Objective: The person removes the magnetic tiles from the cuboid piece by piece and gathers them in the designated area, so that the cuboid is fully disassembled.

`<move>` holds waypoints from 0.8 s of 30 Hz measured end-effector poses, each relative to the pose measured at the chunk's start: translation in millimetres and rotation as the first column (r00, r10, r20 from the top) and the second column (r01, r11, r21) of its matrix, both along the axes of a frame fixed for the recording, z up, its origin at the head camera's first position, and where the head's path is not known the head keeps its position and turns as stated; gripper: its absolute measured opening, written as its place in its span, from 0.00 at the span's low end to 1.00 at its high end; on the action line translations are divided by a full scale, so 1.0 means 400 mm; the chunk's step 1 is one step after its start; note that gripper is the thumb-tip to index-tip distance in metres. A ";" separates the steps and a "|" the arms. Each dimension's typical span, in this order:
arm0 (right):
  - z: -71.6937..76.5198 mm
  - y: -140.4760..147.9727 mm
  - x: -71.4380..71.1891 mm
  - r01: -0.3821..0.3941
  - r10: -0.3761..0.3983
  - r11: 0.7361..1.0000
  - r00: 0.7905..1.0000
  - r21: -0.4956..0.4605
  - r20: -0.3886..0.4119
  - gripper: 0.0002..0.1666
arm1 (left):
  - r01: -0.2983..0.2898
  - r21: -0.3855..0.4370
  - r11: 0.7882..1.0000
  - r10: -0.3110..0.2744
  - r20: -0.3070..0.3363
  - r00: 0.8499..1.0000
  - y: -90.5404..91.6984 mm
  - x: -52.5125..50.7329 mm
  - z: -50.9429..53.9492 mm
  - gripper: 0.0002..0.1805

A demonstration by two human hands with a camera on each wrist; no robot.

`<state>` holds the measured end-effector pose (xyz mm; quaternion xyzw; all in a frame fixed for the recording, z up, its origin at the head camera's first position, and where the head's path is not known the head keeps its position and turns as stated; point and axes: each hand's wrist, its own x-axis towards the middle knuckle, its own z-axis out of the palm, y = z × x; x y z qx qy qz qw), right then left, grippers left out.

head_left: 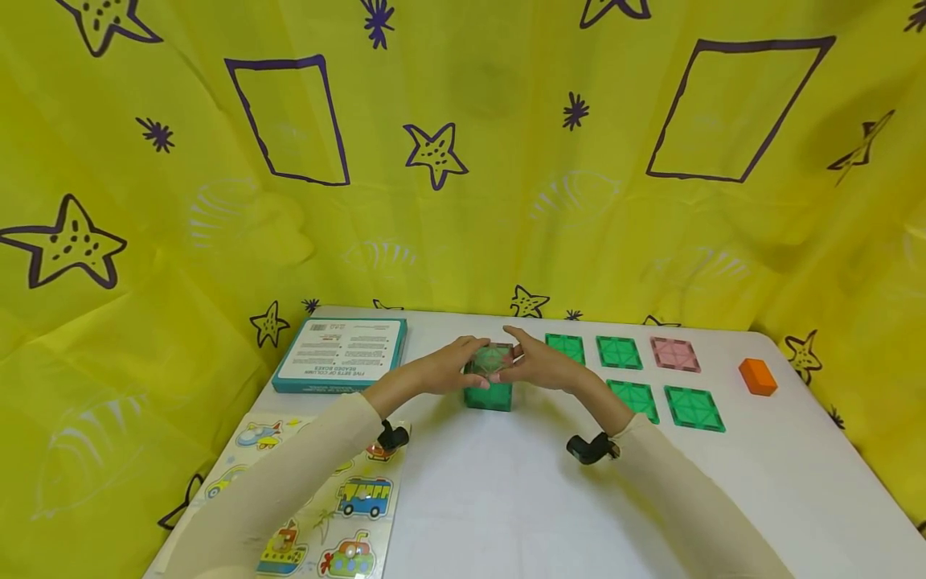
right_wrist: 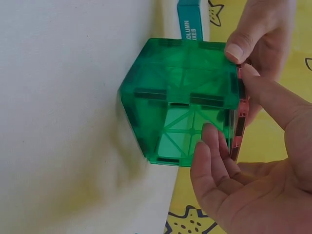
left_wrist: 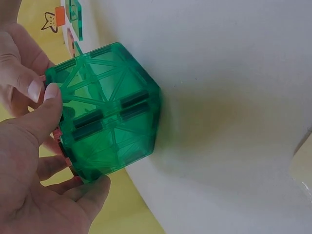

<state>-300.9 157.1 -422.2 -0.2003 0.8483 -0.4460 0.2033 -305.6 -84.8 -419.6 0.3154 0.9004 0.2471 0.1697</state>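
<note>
Green tile cube point(head_left: 489, 400), pink top point(head_left: 495, 357) partly behind the hands point(head_left: 450, 366)

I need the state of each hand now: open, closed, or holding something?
Left hand: holding the green cube.
Right hand: also holding the green cube, from its other side.

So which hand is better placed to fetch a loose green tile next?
Likely the right hand: the loose green tiles lie on its side of the cube; the left hand grips the opposite side.

The head view looks down; closer wrist views share the cube point(left_wrist: 109, 114).
</note>
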 end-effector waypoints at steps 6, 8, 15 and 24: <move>0.001 -0.012 0.004 -0.057 0.064 0.996 0.993 0.070 -0.101 0.56 | 0.004 0.018 1.000 -0.004 0.000 1.000 -0.005 -0.002 0.004 0.46; -0.001 -0.013 0.005 -0.070 0.082 0.994 0.987 0.087 -0.138 0.54 | 0.007 0.020 1.000 -0.007 -0.002 1.000 -0.007 -0.002 0.004 0.45; -0.005 -0.012 0.012 -0.088 0.102 0.993 0.972 0.076 -0.212 0.49 | 0.003 0.020 1.000 -0.003 -0.005 1.000 -0.005 -0.007 0.005 0.48; -0.008 -0.010 0.023 -0.087 0.105 0.993 0.961 0.081 -0.258 0.47 | -0.032 -0.009 0.999 0.033 0.012 0.999 0.002 -0.004 0.014 0.55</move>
